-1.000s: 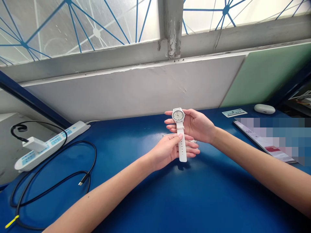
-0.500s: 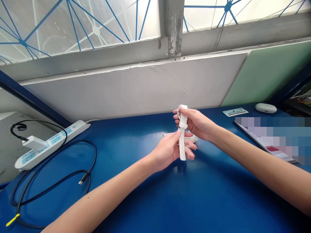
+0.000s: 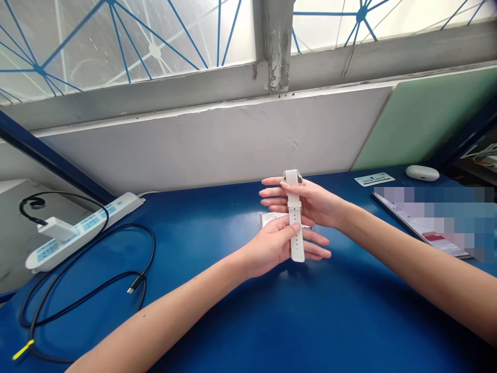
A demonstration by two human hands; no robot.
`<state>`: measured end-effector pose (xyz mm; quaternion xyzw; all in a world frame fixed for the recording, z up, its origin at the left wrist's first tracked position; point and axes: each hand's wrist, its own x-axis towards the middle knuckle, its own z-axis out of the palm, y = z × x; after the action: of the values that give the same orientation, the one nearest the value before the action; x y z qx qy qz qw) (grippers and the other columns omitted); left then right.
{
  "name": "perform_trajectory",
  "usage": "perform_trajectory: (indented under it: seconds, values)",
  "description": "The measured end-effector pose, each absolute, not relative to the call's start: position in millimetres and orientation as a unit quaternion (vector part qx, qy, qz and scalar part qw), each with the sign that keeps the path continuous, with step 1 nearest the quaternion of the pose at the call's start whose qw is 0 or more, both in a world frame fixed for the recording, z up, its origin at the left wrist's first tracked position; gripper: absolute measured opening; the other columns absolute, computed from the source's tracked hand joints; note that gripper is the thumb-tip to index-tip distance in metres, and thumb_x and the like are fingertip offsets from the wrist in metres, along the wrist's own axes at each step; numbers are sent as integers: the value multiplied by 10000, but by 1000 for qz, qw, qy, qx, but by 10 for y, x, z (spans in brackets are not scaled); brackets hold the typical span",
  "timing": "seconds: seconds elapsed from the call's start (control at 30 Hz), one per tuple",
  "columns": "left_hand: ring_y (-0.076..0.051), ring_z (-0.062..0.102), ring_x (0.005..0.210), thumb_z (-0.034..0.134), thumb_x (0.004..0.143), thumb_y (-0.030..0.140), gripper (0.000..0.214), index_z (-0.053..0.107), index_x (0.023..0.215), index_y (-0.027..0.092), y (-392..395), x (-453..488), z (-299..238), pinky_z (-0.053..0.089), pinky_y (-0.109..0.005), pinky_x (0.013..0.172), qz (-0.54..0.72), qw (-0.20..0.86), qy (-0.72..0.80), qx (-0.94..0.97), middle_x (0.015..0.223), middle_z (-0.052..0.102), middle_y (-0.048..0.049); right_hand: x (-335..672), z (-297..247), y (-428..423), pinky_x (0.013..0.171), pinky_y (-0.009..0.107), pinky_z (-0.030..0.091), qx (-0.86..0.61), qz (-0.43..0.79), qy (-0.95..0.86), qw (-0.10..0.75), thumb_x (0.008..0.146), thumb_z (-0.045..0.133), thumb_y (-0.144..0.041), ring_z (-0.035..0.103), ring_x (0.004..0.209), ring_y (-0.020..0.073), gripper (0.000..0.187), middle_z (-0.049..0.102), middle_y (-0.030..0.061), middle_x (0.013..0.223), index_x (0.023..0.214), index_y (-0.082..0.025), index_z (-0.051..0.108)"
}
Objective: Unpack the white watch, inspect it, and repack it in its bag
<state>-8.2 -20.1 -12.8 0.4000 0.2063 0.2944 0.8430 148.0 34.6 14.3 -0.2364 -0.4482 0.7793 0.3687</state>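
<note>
A white wristwatch (image 3: 294,204) is held upright between both hands above the table, its strap with a row of small holes facing me. My left hand (image 3: 272,243) pinches the lower strap under its thumb, with the other fingers stretched out behind it. Higher up, my right hand (image 3: 316,199) grips the strap near the watch case, its thumb on the front and its fingers extended behind to the left. The watch face is turned away and hidden. Behind the hands lies a clear plastic packet (image 3: 267,217) with something white in it, partly covered.
On the blue table (image 3: 217,321), a white power strip (image 3: 89,225) with a plugged-in charger (image 3: 58,228) and a coiled black cable (image 3: 153,243) occupy the left. At right are a card (image 3: 375,179), a white oval case (image 3: 422,173) and a partly blurred spiral-bound booklet (image 3: 411,220).
The watch strap has turned more squarely toward me. My right fingers have straightened out to the left, and my left thumb and fingers have shifted slightly right along the lower strap.
</note>
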Motion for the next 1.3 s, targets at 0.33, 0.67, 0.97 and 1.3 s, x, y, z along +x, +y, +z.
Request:
perform_trajectory:
  seconds: [0.33, 0.67, 0.97, 1.3]
  values:
    - [-268, 759, 860, 559, 998, 292, 190, 607, 1052, 116, -197, -94, -112, 534, -438, 893, 303, 830, 247, 397, 982, 745, -162, 1483, 197, 334, 978, 322, 548, -225, 795, -422, 372, 1013, 437, -203, 728, 1026, 184, 286, 770, 78, 1106, 1216, -166, 634]
    - [-310, 746, 916, 641, 874, 593, 568, 605, 1213, 138, -201, -123, -119, 518, -442, 898, 292, 852, 191, 391, 1048, 746, -170, 1559, 170, 472, 614, 265, 562, -308, 731, -360, 491, 928, 548, -312, 604, 629, 134, 209, 691, 43, 890, 1073, -198, 644]
    - [-341, 671, 1120, 619, 888, 569, 609, 536, 1319, 147, -203, -90, -81, 465, -443, 975, 368, 813, 233, 386, 1325, 622, -215, 1514, 203, 472, 761, 307, 560, -295, 709, -292, 570, 919, 494, -283, 615, 750, 162, 167, 640, 53, 891, 950, -204, 638]
    - [-322, 676, 1125, 588, 969, 397, 370, 611, 1234, 139, -173, -74, -33, 506, -433, 975, 440, 755, 287, 393, 1232, 678, -171, 1459, 189, 336, 752, 314, 558, -288, 604, -529, 522, 806, 774, -386, 689, 818, 180, 225, 713, 20, 824, 951, -221, 725]
